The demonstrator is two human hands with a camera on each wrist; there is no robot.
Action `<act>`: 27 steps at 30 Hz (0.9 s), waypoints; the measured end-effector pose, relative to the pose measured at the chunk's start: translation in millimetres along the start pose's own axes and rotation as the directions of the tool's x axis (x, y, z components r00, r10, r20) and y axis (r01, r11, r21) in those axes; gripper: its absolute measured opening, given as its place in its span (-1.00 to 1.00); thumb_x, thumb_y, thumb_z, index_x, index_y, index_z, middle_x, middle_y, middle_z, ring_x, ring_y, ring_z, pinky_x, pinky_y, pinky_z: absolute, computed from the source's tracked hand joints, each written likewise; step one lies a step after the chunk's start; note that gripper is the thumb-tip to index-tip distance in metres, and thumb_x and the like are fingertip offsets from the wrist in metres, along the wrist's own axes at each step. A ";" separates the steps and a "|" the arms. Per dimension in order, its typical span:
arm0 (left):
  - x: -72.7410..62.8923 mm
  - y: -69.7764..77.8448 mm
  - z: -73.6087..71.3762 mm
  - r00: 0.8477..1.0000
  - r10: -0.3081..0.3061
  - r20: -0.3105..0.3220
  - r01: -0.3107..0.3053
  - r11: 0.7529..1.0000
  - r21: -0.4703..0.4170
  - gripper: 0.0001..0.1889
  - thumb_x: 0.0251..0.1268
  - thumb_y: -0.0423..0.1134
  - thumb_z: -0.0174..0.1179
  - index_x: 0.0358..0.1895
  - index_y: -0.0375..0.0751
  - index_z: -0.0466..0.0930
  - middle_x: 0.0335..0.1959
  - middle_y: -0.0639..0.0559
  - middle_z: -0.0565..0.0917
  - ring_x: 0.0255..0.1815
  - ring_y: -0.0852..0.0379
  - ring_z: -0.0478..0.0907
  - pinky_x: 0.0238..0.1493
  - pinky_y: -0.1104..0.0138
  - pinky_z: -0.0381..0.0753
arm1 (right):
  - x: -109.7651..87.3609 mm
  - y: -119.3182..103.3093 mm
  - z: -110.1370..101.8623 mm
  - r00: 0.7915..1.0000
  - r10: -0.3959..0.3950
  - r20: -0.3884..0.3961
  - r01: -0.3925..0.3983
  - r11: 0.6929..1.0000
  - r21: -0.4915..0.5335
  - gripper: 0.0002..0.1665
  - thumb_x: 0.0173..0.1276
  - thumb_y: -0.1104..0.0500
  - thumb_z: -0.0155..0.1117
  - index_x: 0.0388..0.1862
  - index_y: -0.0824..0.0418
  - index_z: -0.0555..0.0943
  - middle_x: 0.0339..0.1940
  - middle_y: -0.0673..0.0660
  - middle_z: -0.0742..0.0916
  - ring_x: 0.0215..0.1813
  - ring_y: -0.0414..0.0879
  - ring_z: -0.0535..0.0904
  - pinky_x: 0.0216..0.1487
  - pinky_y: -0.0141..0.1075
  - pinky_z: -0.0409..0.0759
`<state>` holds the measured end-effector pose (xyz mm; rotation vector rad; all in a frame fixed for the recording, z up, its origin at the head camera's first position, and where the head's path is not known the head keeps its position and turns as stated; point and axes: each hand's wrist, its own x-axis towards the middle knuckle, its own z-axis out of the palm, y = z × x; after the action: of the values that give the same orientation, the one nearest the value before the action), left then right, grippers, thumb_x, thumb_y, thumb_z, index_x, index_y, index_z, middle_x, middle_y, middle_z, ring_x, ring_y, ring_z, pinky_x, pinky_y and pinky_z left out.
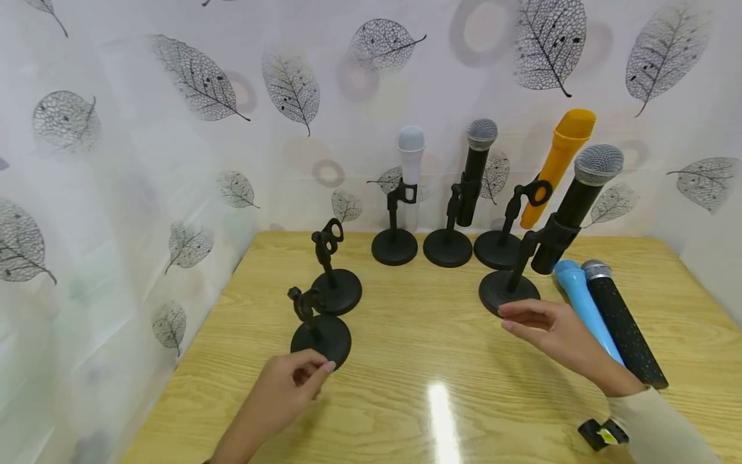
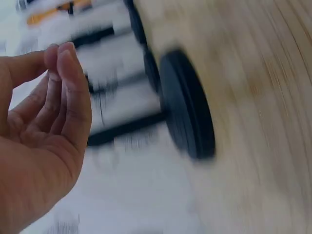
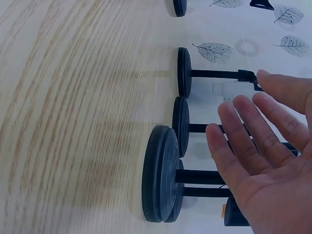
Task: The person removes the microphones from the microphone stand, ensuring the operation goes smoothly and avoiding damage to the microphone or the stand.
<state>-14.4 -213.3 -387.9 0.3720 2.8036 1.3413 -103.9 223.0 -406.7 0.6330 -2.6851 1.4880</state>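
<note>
My left hand (image 1: 290,393) is beside the base of an empty black microphone stand (image 1: 333,338). Thumb and index fingertips meet with nothing between them, and the left wrist view has them apart from the round stand base (image 2: 187,109). A second empty stand (image 1: 342,293) is just behind. My right hand (image 1: 559,335), its fingers extended and palm bare in the right wrist view, hovers in front of another stand (image 1: 500,291). That stand carries a black microphone (image 1: 575,201) with a silver mesh head, tilted to the right.
Along the back edge, stands hold a white microphone (image 1: 411,161), a black one (image 1: 478,164) and an orange one (image 1: 559,151). A blue microphone (image 1: 585,306) and a speckled black microphone (image 1: 625,332) lie at the right. Leaf-patterned sheeting (image 1: 348,103) borders the wooden table (image 1: 406,335).
</note>
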 end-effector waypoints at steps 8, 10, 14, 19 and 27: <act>57.6 28.0 51.3 0.982 0.057 0.180 -0.051 0.998 -0.039 -0.71 0.57 -0.02 0.12 0.11 -0.08 0.64 -0.20 0.11 0.74 -0.19 0.27 0.67 -0.14 0.35 0.68 | 5.7 -2.9 5.2 0.999 0.022 -0.027 -0.026 0.986 -0.163 -0.61 0.34 0.11 0.48 0.07 0.29 0.71 -0.02 0.17 0.78 -0.03 0.05 0.73 -0.02 -0.15 0.72; 77.1 33.0 61.1 0.983 0.061 0.171 -0.053 0.997 -0.047 -0.70 0.59 -0.05 0.11 0.20 -0.07 0.58 -0.05 0.11 0.72 -0.03 0.23 0.66 0.01 0.32 0.66 | 9.7 -3.6 7.9 1.000 0.020 -0.020 -0.024 0.982 -0.190 -0.59 0.33 0.08 0.49 0.06 0.30 0.71 -0.03 0.19 0.78 -0.03 0.09 0.73 -0.01 -0.04 0.71; 119.8 36.5 79.0 0.993 0.060 0.103 -0.053 0.996 -0.076 -0.71 0.59 -0.14 0.12 0.22 -0.13 0.55 0.07 0.02 0.68 0.11 0.14 0.63 0.12 0.26 0.63 | 18.0 -3.7 14.1 1.000 -0.013 0.000 0.012 0.977 -0.214 -0.59 0.32 0.11 0.50 0.04 0.34 0.72 -0.05 0.22 0.78 -0.04 0.11 0.73 -0.01 0.00 0.70; 171.9 33.4 93.4 0.998 0.050 -0.027 -0.052 0.993 -0.102 -0.73 0.57 -0.25 0.13 0.19 -0.24 0.57 0.12 -0.11 0.67 0.15 0.04 0.63 0.15 0.22 0.63 | 26.0 -3.2 18.7 0.999 -0.038 0.012 0.039 0.976 -0.212 -0.62 0.33 0.12 0.49 0.03 0.31 0.72 -0.04 0.19 0.78 -0.04 0.08 0.74 0.00 -0.01 0.70; 230.1 15.5 102.8 0.957 -0.064 -0.283 0.017 0.986 -0.166 -0.64 0.60 -0.23 0.09 0.31 -0.29 0.48 0.17 -0.16 0.62 0.19 -0.03 0.59 0.21 0.13 0.58 | 33.3 -3.2 25.4 0.999 -0.053 0.004 0.053 0.986 -0.159 -0.65 0.35 0.13 0.47 0.01 0.32 0.73 -0.06 0.17 0.79 -0.08 0.03 0.74 -0.03 -0.01 0.71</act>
<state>-223.2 -75.1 -420.0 0.1216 2.8719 1.7277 -128.6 189.4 -411.4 0.6882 -2.7283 1.2459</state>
